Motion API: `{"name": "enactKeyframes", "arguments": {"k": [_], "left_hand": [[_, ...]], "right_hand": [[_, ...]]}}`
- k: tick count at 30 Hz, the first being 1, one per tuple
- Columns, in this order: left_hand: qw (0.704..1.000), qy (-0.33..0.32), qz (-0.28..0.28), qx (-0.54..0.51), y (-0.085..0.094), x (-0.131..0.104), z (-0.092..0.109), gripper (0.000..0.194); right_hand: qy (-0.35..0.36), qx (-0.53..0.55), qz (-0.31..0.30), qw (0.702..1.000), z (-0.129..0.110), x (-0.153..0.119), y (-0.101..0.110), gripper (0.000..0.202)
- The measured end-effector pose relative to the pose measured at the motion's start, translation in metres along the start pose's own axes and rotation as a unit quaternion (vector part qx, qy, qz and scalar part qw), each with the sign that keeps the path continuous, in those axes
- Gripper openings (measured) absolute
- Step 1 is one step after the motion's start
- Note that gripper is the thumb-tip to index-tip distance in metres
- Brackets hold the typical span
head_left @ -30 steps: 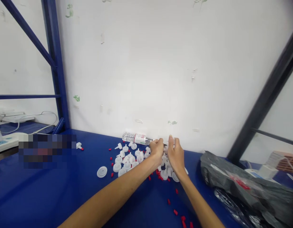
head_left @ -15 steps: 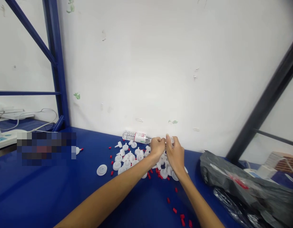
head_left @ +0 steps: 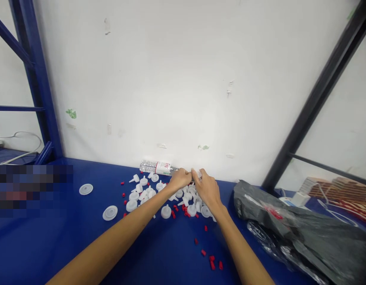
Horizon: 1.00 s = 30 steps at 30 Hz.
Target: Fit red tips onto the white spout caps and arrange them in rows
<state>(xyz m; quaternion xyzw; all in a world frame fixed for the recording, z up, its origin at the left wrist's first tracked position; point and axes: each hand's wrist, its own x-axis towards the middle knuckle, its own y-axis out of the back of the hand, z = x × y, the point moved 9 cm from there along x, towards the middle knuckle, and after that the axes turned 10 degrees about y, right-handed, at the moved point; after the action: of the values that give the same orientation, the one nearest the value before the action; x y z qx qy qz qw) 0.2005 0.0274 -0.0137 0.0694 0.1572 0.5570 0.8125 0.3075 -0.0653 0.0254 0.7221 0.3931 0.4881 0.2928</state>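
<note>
My left hand is closed, fingers curled by the neck end of a clear plastic bottle lying along the wall; what it holds is hidden. Close beside it, my right hand pinches a whitish plastic cap between thumb and fingers. Around and below both hands spreads a pile of white nozzle caps, some with thin spouts. Small red tips are scattered among them, and several red tips lie nearer me.
Two white discs lie left on the blue table. At right is a grey plastic bag. A white wall rises behind, between a blue post and a dark slanted post. The far left is pixelated.
The view has shifted, moving the scene left. A second white disc now lies at left, where a red-tipped white piece showed beside the pixelated area. Both hands remain together near the bottle.
</note>
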Motion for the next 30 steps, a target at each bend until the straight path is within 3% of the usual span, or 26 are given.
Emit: {"name": "enactKeyframes", "arguments": {"k": [13, 23, 27, 30], "left_hand": [[0.993, 0.079, -0.088, -0.003, -0.012, -0.009, 0.002, 0.032], [0.986, 0.069, -0.139, 0.065, -0.018, -0.017, 0.010, 0.029], [0.980, 0.050, -0.130, 0.140, -0.004, -0.027, 0.030, 0.029], [0.971, 0.026, -0.097, 0.216, 0.026, -0.037, 0.051, 0.029]], "right_hand": [[0.016, -0.078, -0.081, 0.994, -0.001, 0.000, 0.004, 0.052], [0.021, -0.085, -0.095, 0.992, 0.003, 0.002, 0.010, 0.036], [0.019, -0.080, -0.101, 0.991, 0.002, 0.001, 0.010, 0.041], [0.012, -0.082, -0.093, 0.992, 0.002, 0.001, 0.015, 0.050]]}}
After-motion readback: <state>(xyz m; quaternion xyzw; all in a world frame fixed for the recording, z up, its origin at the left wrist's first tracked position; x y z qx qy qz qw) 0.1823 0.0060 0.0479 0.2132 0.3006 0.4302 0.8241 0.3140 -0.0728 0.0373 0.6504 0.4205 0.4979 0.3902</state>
